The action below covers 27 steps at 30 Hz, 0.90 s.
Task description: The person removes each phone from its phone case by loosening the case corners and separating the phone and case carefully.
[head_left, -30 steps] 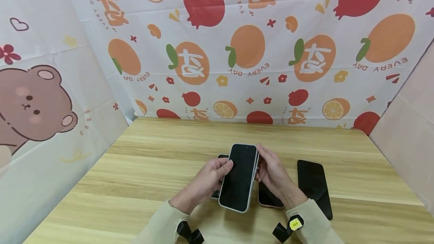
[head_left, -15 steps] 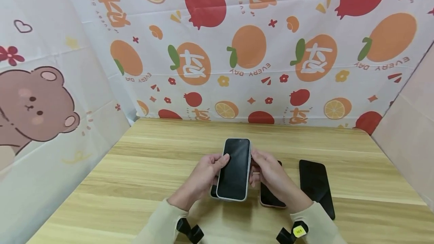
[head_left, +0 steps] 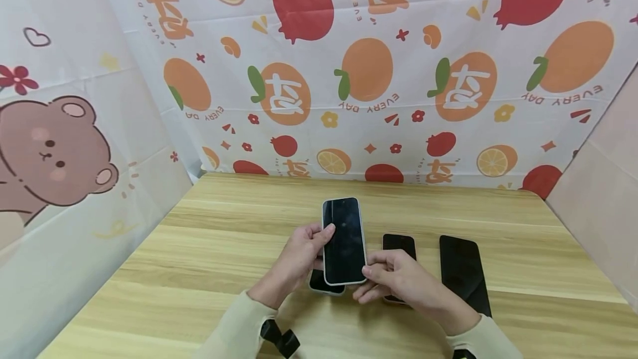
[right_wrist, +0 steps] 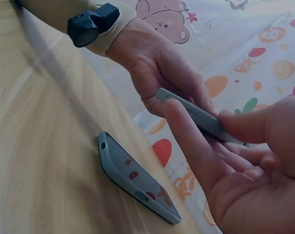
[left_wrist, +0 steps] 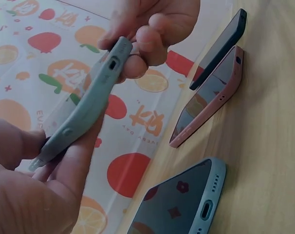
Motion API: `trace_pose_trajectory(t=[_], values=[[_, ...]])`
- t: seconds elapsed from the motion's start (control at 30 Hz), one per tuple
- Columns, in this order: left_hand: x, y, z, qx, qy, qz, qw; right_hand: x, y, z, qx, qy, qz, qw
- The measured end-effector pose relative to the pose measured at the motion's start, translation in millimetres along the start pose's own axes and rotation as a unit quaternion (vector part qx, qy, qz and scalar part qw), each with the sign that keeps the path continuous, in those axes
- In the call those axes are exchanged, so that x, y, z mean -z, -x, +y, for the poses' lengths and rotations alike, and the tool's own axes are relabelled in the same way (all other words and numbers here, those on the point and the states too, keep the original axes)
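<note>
A phone in a pale grey-green case (head_left: 344,241) is held tilted above the table, its dark screen toward the head camera. My left hand (head_left: 299,254) grips its left edge, thumb on the screen and fingers behind. At the lower right corner my right hand (head_left: 404,281) pinches it between thumb and fingers. In the left wrist view the held phone (left_wrist: 89,107) shows its edge with a port. Below it on the table lies another phone in a pale case (head_left: 326,282), partly hidden by the held one.
A phone in a pink case (head_left: 399,244) lies under and behind the right hand. Farther right lies a larger black phone (head_left: 463,270). The wooden table (head_left: 224,226) meets a fruit-print cloth (head_left: 369,143) at its back edge.
The held phone has moved up and a little left and now tilts the other way. My right hand has slid from its upper right side down to the lower right corner.
</note>
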<state>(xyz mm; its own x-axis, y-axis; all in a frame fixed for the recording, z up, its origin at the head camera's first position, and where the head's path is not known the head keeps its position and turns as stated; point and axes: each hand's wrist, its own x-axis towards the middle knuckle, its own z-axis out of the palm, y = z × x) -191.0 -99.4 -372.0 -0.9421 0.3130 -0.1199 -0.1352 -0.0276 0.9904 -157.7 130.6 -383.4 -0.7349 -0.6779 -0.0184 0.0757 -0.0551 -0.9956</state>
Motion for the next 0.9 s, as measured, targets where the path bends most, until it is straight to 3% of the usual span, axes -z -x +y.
trace_pose_trajectory(t=[0.17, 0.3, 0.43, 0.67, 0.9], values=[[2.8, -0.1, -1.6, -0.001, -0.029, -0.037, 0.9989, 2.1, 2.7, 1.8, -0.005, 0.009, 0.048, 0.9988], [3.5, -0.3, -2.6, 0.004, -0.045, -0.049, 0.9977, 4.5, 4.4, 1.7, -0.016, 0.009, 0.055, 0.9983], [2.8, -1.1, -3.6, 0.004, -0.035, -0.056, 0.9978, 6.7, 5.4, 2.8, 0.000, 0.018, 0.040, 0.9990], [2.7, -0.9, -4.8, 0.008, 0.006, -0.063, 0.9979, 9.1, 5.1, 6.3, 0.067, 0.012, -0.011, 0.9976], [2.3, -1.0, -6.0, 0.011, 0.025, -0.077, 0.9966, 10.5, 6.4, 9.1, 0.084, -0.015, -0.030, 0.9959]])
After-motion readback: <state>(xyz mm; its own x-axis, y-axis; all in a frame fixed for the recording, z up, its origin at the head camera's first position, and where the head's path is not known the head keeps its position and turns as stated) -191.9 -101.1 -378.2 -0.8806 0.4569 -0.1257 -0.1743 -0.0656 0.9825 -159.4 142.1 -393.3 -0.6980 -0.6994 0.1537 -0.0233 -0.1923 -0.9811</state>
